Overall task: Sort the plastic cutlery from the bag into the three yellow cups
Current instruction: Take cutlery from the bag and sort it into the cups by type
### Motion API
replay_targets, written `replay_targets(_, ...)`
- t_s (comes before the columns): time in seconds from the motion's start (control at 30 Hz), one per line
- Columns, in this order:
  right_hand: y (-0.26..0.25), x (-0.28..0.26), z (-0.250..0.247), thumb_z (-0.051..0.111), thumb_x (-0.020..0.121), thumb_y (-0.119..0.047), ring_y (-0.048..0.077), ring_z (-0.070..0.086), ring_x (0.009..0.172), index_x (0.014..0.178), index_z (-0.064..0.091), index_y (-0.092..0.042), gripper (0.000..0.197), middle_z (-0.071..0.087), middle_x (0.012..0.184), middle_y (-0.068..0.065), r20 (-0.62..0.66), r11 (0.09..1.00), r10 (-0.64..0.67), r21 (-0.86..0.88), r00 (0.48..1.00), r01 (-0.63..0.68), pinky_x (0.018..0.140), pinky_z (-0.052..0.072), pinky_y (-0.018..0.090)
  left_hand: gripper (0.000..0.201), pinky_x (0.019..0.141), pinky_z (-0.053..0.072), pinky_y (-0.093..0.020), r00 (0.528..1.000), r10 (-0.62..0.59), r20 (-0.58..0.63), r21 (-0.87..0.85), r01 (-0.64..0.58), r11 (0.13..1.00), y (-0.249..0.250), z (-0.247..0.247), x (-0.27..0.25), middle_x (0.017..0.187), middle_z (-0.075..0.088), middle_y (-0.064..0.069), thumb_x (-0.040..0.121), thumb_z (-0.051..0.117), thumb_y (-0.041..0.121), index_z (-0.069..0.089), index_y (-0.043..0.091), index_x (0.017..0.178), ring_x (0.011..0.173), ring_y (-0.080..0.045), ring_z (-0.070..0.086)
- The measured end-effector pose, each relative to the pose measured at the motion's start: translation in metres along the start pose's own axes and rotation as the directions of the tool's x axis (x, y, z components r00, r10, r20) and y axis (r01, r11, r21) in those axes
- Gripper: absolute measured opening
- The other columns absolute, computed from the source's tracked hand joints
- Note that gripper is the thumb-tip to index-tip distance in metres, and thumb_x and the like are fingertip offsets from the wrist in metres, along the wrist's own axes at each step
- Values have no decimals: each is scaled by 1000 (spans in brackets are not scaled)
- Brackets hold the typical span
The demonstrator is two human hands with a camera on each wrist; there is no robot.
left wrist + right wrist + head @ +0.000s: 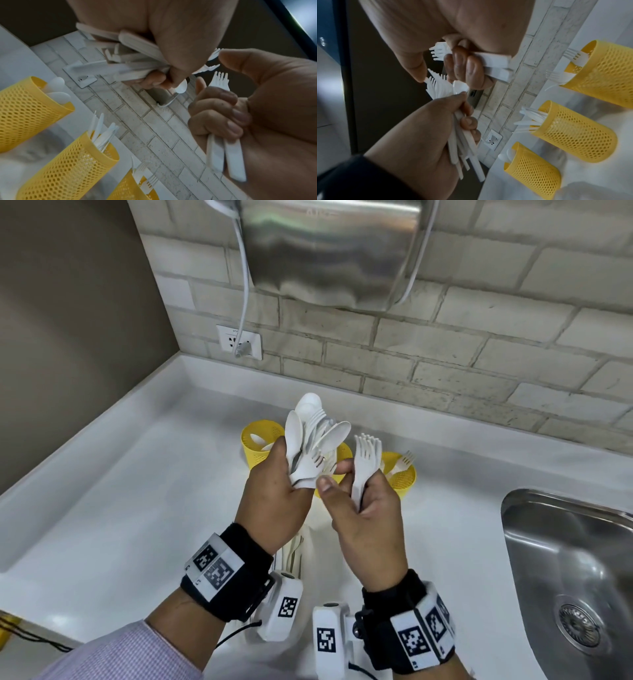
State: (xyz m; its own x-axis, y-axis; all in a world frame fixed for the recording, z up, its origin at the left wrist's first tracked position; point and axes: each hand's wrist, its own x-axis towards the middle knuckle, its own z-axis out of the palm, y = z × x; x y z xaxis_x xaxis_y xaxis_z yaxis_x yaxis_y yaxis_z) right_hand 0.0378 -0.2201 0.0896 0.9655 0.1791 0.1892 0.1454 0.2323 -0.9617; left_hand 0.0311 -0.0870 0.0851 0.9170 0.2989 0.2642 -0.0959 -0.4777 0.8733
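My left hand [291, 467] is raised above the counter and grips a mixed bundle of white plastic cutlery [315, 433], spoons and forks fanning upward. My right hand [342, 477] holds a few white forks [366, 460] under its curled fingers, while its thumb and forefinger reach to the bundle. Behind the hands stand three yellow mesh cups: the left cup [255, 446] has spoons, the middle cup [68, 162] knives, the right cup [406, 477] forks. The left wrist view shows the fork handles [223, 155] below my right fist. The bundle's handles [464, 155] stick out under my left hand.
The bag [318, 539] with more cutlery [291, 553] lies on the white counter [137, 491] under my hands. A steel sink [565, 542] is at the right. A steel dryer [329, 251] and a wall socket [239, 342] sit on the brick wall behind.
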Motion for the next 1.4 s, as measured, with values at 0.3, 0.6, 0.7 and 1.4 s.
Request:
replay_targets(0.3,-3,3,4,67,96,-7,8,51,65,93,67,-13,7,64,74,8,-102,981,-106,-174,989,87,64,45,19,41,82,57,-44,1000,-16,-12,26,16,1000,-2,4,0,105,73,9,93,70,32,53,24,129,97,-19,70)
replay_targets(0.6,-10,8,2,69,95,-16,-2,50,55,86,62,-24,14,58,64,-20,-134,993,-97,-86,986,86,59,40,18,33,82,55,-24,1000,14,-7,-35,-15,999,7,5,-3,104,73,19,94,70,21,59,26,125,95,-1,69)
replay_targets(0.7,-10,8,0,70,96,-16,-2,53,55,90,67,-24,11,60,65,-21,-29,984,-66,-167,997,60,58,41,13,40,83,53,-17,999,42,6,-59,-42,997,9,4,-2,106,72,20,94,66,9,58,23,130,98,1,68)
replay_targets(1.4,-75,46,-38,44,110,-25,13,32,47,95,48,-23,16,36,58,-6,-131,996,-58,55,990,65,48,36,26,12,48,36,-18,952,-79,296,-417,203,886,15,4,-3,60,49,9,101,60,11,55,4,93,50,-7,43)
